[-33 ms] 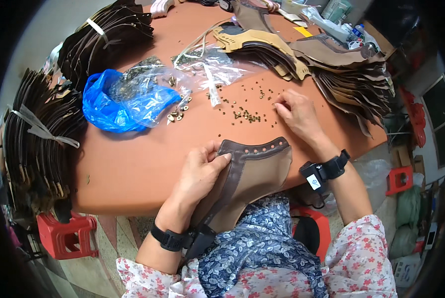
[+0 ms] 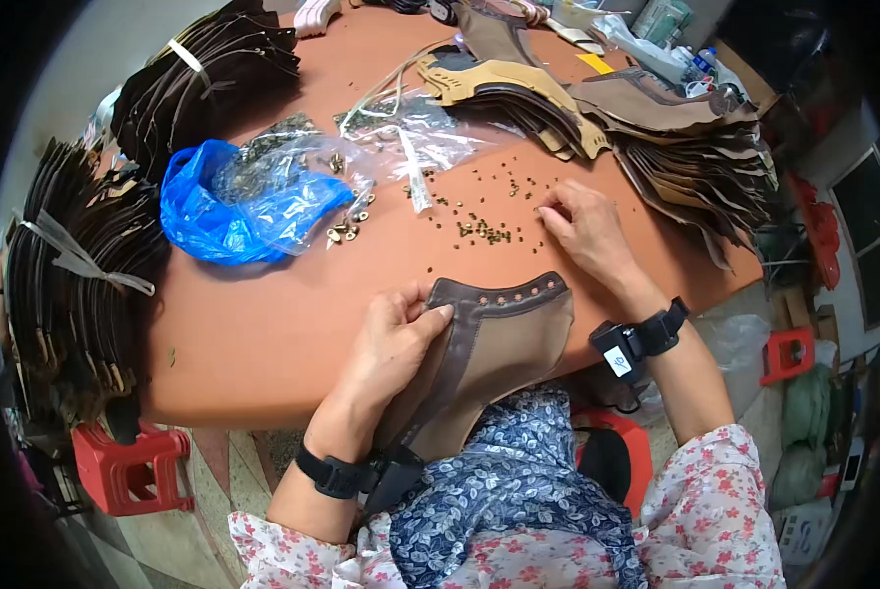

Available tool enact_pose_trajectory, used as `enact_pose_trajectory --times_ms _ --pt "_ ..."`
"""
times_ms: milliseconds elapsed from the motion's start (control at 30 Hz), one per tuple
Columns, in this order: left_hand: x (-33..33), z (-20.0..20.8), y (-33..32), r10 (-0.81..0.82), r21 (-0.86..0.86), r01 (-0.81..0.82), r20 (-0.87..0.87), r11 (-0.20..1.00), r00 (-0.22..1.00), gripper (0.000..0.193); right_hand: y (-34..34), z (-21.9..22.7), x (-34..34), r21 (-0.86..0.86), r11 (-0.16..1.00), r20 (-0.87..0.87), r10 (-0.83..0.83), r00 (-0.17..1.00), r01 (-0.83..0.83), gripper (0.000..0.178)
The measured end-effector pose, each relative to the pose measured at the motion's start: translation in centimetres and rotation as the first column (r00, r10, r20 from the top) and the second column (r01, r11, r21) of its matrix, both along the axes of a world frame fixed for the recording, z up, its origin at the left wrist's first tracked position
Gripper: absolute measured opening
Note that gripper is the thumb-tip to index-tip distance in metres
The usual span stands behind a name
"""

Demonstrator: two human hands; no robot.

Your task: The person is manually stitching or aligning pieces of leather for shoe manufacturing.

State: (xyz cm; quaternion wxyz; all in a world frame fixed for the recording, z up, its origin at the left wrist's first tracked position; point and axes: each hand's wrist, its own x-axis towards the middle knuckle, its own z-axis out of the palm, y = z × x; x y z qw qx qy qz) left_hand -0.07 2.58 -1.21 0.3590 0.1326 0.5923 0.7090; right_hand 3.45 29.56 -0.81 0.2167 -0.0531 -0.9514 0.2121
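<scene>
A brown leather shoe upper (image 2: 504, 344) with a dark trim and a row of punched holes lies over the table's near edge and hangs toward my lap. My left hand (image 2: 397, 339) grips its left edge, thumb on top. My right hand (image 2: 582, 231) rests by the table surface beyond the upper, thumb and fingertips pinched together; whatever is between them is too small to see. Just left of those fingers are scattered small brass eyelets (image 2: 484, 233). Larger metal pieces (image 2: 342, 233) lie farther left, beside a clear bag.
A blue plastic bag (image 2: 209, 211) sits on the orange-brown table (image 2: 253, 334). Tied stacks of dark leather pieces (image 2: 77, 275) stand at the left. More stacked uppers (image 2: 690, 162) fill the far right. Red stools (image 2: 131, 466) stand on the floor.
</scene>
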Motion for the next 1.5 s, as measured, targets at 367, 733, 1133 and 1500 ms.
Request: enact_pose_trajectory --times_ms 367,733,1133,1500 --pt "0.1 -0.2 0.0 0.015 -0.038 -0.015 -0.006 0.999 1.0 0.019 -0.9 0.7 3.7 0.312 0.948 -0.022 0.074 0.997 -0.063 0.007" --pt "0.2 0.3 -0.1 0.023 -0.077 -0.025 -0.029 0.997 0.999 0.017 -0.3 -0.1 6.2 0.177 0.984 0.006 0.032 0.999 -0.033 0.007" --pt "0.2 0.5 -0.1 0.024 -0.097 -0.027 -0.039 0.995 0.999 0.016 0.0 -0.7 5.7 0.295 0.953 -0.003 0.069 0.998 -0.065 0.009" --pt "0.2 0.1 0.0 0.028 -0.072 -0.032 -0.059 0.997 0.998 0.017 -0.4 -0.8 6.3 0.242 0.97 -0.03 0.024 0.999 -0.016 0.009"
